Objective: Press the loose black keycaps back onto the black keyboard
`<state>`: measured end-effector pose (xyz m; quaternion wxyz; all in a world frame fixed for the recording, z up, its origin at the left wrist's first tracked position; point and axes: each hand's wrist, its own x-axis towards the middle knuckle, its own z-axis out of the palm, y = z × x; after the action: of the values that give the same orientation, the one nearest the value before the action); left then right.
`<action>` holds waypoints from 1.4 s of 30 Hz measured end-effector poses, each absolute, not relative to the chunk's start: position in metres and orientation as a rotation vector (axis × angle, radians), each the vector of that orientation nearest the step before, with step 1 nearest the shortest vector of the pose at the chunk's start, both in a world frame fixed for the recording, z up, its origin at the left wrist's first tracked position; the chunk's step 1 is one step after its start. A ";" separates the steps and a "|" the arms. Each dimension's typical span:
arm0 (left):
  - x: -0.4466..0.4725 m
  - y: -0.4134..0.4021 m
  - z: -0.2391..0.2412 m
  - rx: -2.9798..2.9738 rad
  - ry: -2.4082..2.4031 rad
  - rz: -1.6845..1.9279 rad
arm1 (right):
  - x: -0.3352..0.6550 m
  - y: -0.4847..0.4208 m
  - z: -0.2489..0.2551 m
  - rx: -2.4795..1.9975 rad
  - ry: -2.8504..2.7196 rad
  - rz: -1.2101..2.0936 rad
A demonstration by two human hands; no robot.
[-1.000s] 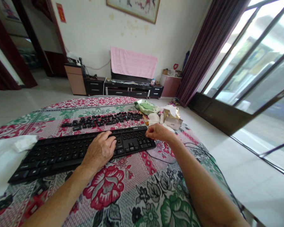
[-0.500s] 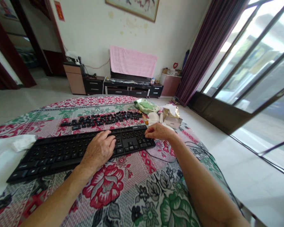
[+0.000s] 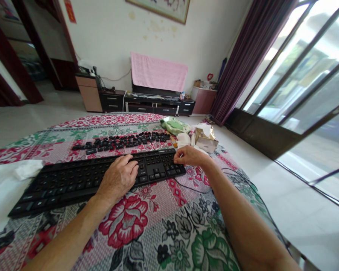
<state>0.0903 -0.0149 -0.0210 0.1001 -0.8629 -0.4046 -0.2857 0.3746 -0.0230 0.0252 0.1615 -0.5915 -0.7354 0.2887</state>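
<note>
A black keyboard [image 3: 81,179] lies at a slant on the patterned tablecloth, many of its key sockets bare and some caps still on along the near side. My left hand [image 3: 121,174] rests over its middle-right part, fingers stretched out on the keys, the thumb hidden. At the number pad on the right end, my right hand [image 3: 186,156] has thumb and fingertips pinched together. Whatever lies between those fingertips is too small to make out. Behind the keyboard, loose black keycaps [image 3: 124,142] are spread in a long heap.
White tissue [image 3: 28,170] lies at the left. Beyond my right hand are a green package [image 3: 175,126], crumpled white tissue [image 3: 183,139] and a tissue box [image 3: 205,143]. A black cable [image 3: 196,191] runs rightward over the tablecloth [image 3: 158,233]. A TV cabinet [image 3: 152,107] stands behind.
Hardly anything differs. My right hand's pinched fingertips have shifted very slightly at the number pad; the left hand keeps its place on the keyboard.
</note>
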 end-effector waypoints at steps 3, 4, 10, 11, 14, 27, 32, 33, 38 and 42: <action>0.090 -0.015 -0.021 -2.550 -1.192 -0.843 | 0.374 -0.024 0.027 -1.657 -2.133 0.835; 0.091 -0.015 -0.021 -2.548 -1.192 -0.836 | 0.374 -0.025 0.028 -1.650 -2.136 0.853; 0.090 -0.016 -0.021 -2.539 -1.206 -0.821 | 0.369 -0.028 0.030 -1.688 -2.169 0.749; 0.090 -0.016 -0.021 -2.539 -1.205 -0.824 | 0.368 -0.028 0.031 -1.698 -2.178 0.727; 0.090 -0.015 -0.022 -2.538 -1.203 -0.826 | 0.367 -0.029 0.033 -1.719 -2.210 0.701; 0.089 -0.014 -0.023 -2.530 -1.196 -0.806 | 0.368 -0.029 0.034 -1.746 -2.182 0.736; 0.090 -0.015 -0.022 -2.531 -1.207 -0.798 | 0.368 -0.027 0.031 -1.770 -2.095 0.746; 0.090 -0.015 -0.022 -2.533 -1.210 -0.797 | 0.368 -0.027 0.030 -1.772 -2.080 0.746; 0.090 -0.016 -0.021 -2.530 -1.203 -0.814 | 0.368 -0.025 0.031 -1.757 -2.096 0.793; 0.090 -0.016 -0.021 -2.532 -1.183 -0.841 | 0.367 -0.025 0.033 -1.769 -2.091 0.819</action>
<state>0.0901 -0.0155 -0.0205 0.1114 -0.8621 -0.4028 -0.2865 0.3675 -0.0248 0.0329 0.1410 -0.6126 -0.7242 0.2835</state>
